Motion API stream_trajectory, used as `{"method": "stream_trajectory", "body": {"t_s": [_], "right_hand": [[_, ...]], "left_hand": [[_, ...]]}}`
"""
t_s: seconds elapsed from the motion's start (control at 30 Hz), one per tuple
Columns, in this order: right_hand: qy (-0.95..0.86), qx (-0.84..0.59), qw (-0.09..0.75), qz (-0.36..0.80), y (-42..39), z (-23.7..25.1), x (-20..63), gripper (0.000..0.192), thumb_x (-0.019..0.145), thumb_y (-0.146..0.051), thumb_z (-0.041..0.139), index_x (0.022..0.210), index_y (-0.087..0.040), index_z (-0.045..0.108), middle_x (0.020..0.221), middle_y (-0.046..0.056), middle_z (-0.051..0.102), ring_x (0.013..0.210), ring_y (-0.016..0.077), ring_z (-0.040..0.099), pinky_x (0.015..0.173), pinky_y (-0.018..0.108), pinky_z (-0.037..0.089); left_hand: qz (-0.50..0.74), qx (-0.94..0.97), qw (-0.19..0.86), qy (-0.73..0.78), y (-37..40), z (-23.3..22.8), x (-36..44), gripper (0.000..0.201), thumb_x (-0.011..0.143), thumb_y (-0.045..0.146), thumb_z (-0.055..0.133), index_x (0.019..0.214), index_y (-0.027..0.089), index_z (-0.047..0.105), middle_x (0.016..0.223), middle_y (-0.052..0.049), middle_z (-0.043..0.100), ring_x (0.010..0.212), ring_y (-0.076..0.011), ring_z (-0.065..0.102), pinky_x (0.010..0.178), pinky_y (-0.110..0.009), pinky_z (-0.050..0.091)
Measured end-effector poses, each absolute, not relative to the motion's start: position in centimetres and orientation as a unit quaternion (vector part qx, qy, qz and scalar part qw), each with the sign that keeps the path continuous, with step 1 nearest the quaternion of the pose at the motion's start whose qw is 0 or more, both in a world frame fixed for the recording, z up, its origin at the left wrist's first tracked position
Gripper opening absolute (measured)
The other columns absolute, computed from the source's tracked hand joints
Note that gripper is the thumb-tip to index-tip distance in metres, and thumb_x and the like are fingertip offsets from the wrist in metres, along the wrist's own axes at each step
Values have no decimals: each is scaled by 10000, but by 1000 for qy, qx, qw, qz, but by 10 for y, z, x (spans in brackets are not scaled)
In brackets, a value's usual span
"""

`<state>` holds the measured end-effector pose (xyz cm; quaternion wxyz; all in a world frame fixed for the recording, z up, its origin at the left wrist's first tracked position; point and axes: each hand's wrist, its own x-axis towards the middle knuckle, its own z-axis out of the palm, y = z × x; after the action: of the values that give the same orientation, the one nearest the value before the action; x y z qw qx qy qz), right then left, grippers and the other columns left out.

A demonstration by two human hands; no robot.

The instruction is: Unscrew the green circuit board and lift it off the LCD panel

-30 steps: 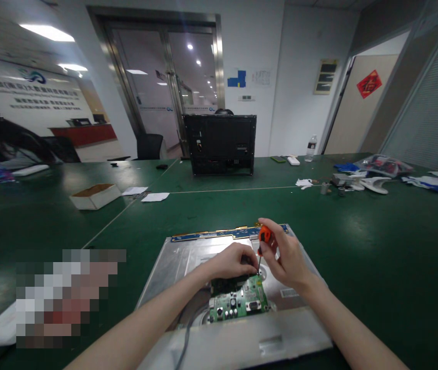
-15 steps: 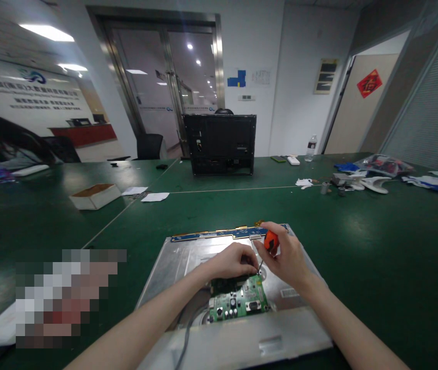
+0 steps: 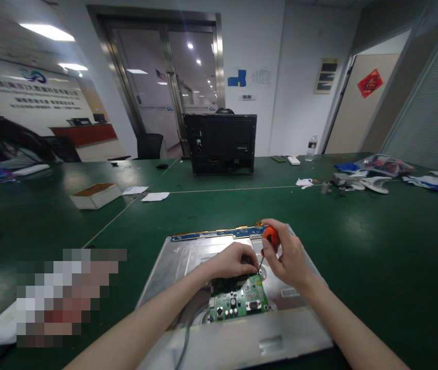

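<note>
My right hand [image 3: 286, 259] grips the orange-and-black handle of a screwdriver [image 3: 270, 235]. The screwdriver's thin shaft slants down to the upper right corner of a green circuit board [image 3: 240, 298]. Beside the tip, my left hand [image 3: 237, 259] has its fingers closed in a pinch at the board's far edge; what sits between them is hidden. The board lies on the silver metal back of a flat display panel [image 3: 180, 257]. Along the panel's far edge runs a narrow blue circuit strip [image 3: 203, 236]. A grey cable [image 3: 187, 339] curves down from the board's left side.
Across the green table [image 3: 380, 267] stands a black monitor housing [image 3: 221, 144]. An open white box [image 3: 95, 196] and paper slips lie to the left. A water bottle [image 3: 311, 148], a plastic bag [image 3: 386, 164] and loose parts are at the far right. A person sits at far left.
My right hand's fingers have shifted around the screwdriver handle, with the thumb now lower. The tip stays at the same corner of the board. My left hand has not visibly moved.
</note>
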<state>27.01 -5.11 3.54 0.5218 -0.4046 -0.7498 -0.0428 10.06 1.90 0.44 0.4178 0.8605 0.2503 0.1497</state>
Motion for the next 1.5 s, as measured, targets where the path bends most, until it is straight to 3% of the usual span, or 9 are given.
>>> {"method": "stream_trajectory", "body": {"t_s": [0.37, 0.63, 1.0, 1.27, 1.5], "right_hand": [[-757, -390, 519, -77, -46, 33, 272, 273, 908, -296, 563, 1169, -226, 529, 702, -24, 606, 491, 95, 493, 490, 214, 402], [-777, -365, 511, -29, -52, 39, 271, 443, 915, -172, 419, 1355, -214, 414, 779, 3, 635, 571, 126, 564, 556, 256, 452], [-760, -392, 514, -73, -45, 30, 272, 292, 906, -249, 549, 1191, -226, 490, 703, -36, 565, 501, 94, 479, 483, 214, 387], [-778, -366, 509, -39, -52, 39, 272, 388, 923, -169, 415, 1308, -216, 435, 845, 21, 612, 598, 122, 549, 558, 258, 445], [-771, -374, 513, -48, -50, 36, 270, 373, 903, -156, 471, 1270, -219, 455, 795, -2, 576, 554, 109, 510, 526, 241, 425]], "left_hand": [[149, 864, 405, 258, 20, 3, 102, 86, 712, 79, 647, 722, 141, 705, 698, 8, 658, 678, -138, 582, 652, -202, 436], [152, 860, 418, 249, 19, 3, 101, 66, 729, 108, 663, 768, 131, 711, 675, 18, 645, 646, -127, 567, 613, -194, 422], [155, 864, 416, 237, 24, 0, 100, 97, 712, 105, 676, 770, 149, 739, 732, -6, 691, 710, -153, 599, 674, -215, 448], [160, 852, 450, 216, 24, 0, 99, 129, 706, 70, 645, 742, 151, 740, 659, 22, 655, 623, -121, 566, 613, -195, 431], [158, 861, 436, 209, 26, -2, 99, 179, 709, 42, 628, 780, 155, 748, 696, 18, 674, 673, -133, 588, 659, -200, 445]]}}
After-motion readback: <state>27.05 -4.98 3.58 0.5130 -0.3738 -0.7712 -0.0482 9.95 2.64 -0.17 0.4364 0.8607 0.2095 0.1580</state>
